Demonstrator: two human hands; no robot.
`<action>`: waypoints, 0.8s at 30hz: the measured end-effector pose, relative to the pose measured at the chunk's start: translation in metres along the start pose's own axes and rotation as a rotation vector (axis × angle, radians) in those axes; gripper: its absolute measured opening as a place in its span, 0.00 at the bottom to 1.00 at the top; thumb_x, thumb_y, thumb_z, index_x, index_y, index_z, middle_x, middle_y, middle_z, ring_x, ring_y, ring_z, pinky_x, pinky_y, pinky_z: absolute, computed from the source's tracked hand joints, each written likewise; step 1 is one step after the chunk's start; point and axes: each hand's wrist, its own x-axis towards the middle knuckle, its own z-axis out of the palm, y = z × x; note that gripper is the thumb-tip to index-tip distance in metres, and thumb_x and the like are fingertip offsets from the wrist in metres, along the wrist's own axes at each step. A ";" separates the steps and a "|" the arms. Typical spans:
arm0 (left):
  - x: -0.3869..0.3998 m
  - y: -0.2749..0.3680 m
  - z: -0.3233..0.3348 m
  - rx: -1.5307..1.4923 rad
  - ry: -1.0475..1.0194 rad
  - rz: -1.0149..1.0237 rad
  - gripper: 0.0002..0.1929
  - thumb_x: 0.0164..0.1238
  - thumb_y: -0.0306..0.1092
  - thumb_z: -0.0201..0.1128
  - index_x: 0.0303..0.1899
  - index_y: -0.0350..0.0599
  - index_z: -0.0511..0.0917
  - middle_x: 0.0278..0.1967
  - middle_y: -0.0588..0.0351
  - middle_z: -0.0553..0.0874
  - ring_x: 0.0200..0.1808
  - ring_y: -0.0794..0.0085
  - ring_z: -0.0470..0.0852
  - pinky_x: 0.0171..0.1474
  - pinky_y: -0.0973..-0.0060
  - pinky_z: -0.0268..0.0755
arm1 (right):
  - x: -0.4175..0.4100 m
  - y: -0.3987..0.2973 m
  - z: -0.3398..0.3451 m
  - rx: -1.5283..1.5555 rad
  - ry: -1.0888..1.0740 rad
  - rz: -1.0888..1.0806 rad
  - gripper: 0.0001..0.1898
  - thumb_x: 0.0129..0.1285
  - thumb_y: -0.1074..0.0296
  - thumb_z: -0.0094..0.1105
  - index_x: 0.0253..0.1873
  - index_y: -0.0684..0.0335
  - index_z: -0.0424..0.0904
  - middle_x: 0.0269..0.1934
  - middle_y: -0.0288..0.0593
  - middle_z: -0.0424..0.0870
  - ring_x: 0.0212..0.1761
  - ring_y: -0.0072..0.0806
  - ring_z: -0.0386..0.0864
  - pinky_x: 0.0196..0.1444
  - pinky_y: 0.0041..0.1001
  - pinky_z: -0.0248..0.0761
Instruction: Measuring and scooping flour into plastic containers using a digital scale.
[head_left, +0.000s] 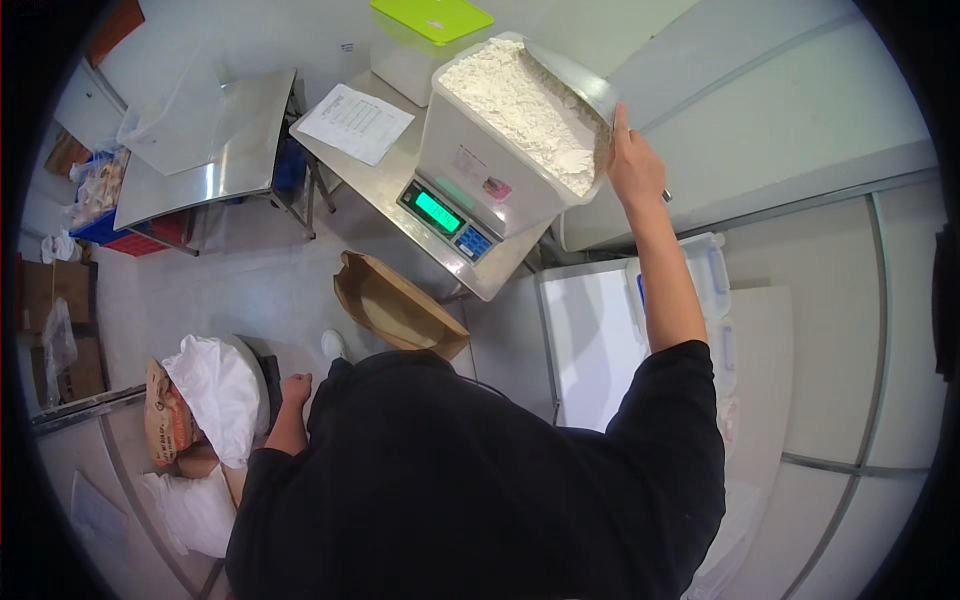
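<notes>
My right hand (636, 166) grips the handle of a metal scoop (577, 79) at the right rim of a clear plastic bin (465, 142). White flour (517, 105) fills the bin almost to its rim, and the scoop's lower edge rests against the flour. The bin stands on a digital scale (448, 217) with a lit green display. Down at my left side hangs my left hand (297, 387), fingers curled and nothing visible in it. Below the table, near my feet, an open brown paper sack (397, 304) stands on the floor.
Behind the bin is another container with a lime-green lid (435, 16). Printed sheets (357, 124) lie on the steel table (480, 289). A second steel table (217, 165) stands at far left. White sacks (217, 390) sit by my left hand, and a white surface (589, 337) lies below my right arm.
</notes>
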 end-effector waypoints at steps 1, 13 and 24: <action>0.001 -0.001 0.000 0.002 0.000 0.002 0.23 0.66 0.52 0.60 0.38 0.36 0.88 0.36 0.42 0.90 0.40 0.45 0.87 0.49 0.59 0.79 | 0.000 0.000 -0.001 0.007 -0.005 0.001 0.32 0.68 0.66 0.59 0.77 0.50 0.66 0.31 0.38 0.81 0.23 0.39 0.78 0.22 0.37 0.68; 0.007 -0.006 0.002 0.018 -0.013 -0.012 0.24 0.66 0.53 0.59 0.39 0.37 0.88 0.37 0.42 0.90 0.41 0.45 0.87 0.49 0.59 0.79 | 0.006 0.014 -0.006 0.004 0.024 0.078 0.30 0.70 0.66 0.58 0.76 0.50 0.67 0.32 0.38 0.82 0.23 0.39 0.78 0.23 0.36 0.69; 0.008 -0.001 0.000 0.020 -0.016 -0.003 0.23 0.66 0.52 0.60 0.38 0.37 0.88 0.37 0.43 0.90 0.41 0.45 0.86 0.50 0.59 0.78 | 0.014 0.031 0.006 -0.037 0.090 0.091 0.29 0.68 0.66 0.59 0.74 0.49 0.70 0.31 0.39 0.83 0.23 0.40 0.80 0.23 0.38 0.71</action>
